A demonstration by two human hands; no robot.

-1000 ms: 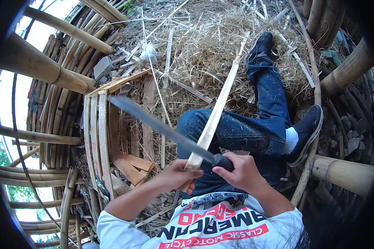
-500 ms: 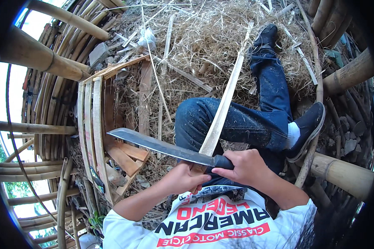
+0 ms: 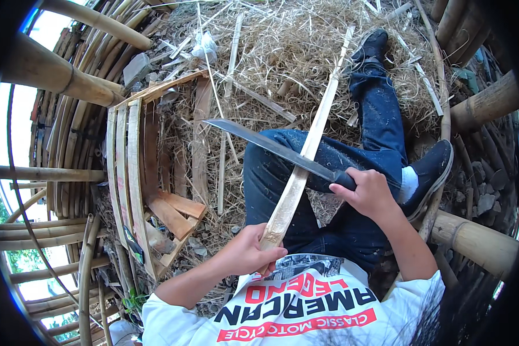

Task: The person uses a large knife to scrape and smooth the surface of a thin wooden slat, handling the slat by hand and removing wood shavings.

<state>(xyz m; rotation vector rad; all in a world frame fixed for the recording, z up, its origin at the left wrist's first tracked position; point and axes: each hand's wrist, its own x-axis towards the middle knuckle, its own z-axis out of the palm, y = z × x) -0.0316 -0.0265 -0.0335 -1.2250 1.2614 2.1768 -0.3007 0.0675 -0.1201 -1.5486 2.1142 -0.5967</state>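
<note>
Past the far edge of the bent leg point(image 3: 264, 176), a pale strip point(image 3: 313, 138), seemingly part-pared, remainder unclear, ran from the clasping left grip point(image 3: 251, 249); the right grip point(image 3: 367, 193) grasped a machete point(image 3: 275, 148).

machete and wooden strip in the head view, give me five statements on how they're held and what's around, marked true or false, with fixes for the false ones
1. The right hand holds the machete by its dark handle. True.
2. The left hand is empty. False: it holds the near end of the wooden strip.
3. The machete points to the person's right. False: it points left, to the side where the slatted wooden crate is.
4. The wooden strip passes over a leg in blue jeans. True.
5. The shoes are white. False: the shoes are dark.
</note>
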